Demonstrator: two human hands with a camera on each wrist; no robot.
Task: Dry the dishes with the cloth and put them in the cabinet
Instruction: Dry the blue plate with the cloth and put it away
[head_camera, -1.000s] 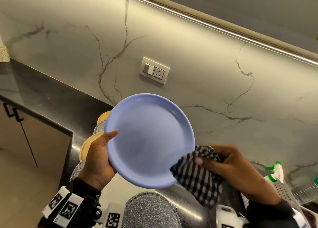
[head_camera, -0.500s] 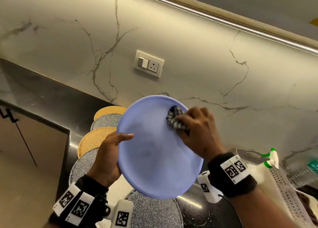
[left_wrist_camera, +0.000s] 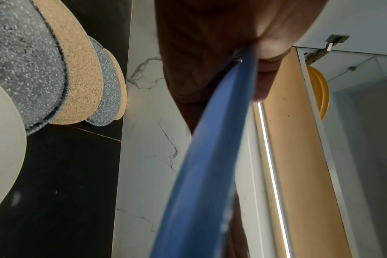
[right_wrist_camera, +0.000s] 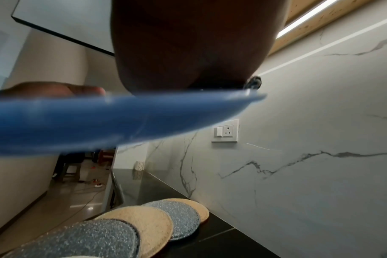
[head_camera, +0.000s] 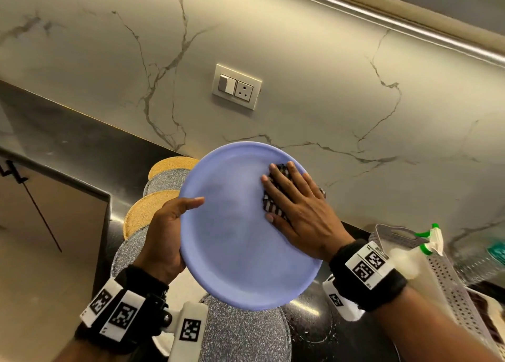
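A round blue plate [head_camera: 235,241] is held up in front of the marble wall, its face toward me. My left hand [head_camera: 166,233] grips its left rim, thumb on the front and fingers hidden behind. My right hand [head_camera: 297,211] lies flat on the plate's upper right part, straight fingers pressing a black-and-white checked cloth [head_camera: 273,195] against it. In the left wrist view the plate [left_wrist_camera: 205,157] appears edge-on under the palm. In the right wrist view the plate [right_wrist_camera: 99,120] crosses the frame, with a bit of cloth [right_wrist_camera: 254,83] at its rim.
Round grey and tan mats [head_camera: 153,206] overlap in a row on the black counter [head_camera: 68,140] below the plate. A spray bottle [head_camera: 426,249] and a perforated white rack [head_camera: 448,282] stand at the right. A switch and socket plate [head_camera: 237,86] is on the wall. A yellow dish [left_wrist_camera: 320,92] sits in the overhead cabinet.
My right hand brought the cloth from the plate's lower right edge onto its face, then flattened out over it. The plate has tilted and shifted a little to the right.
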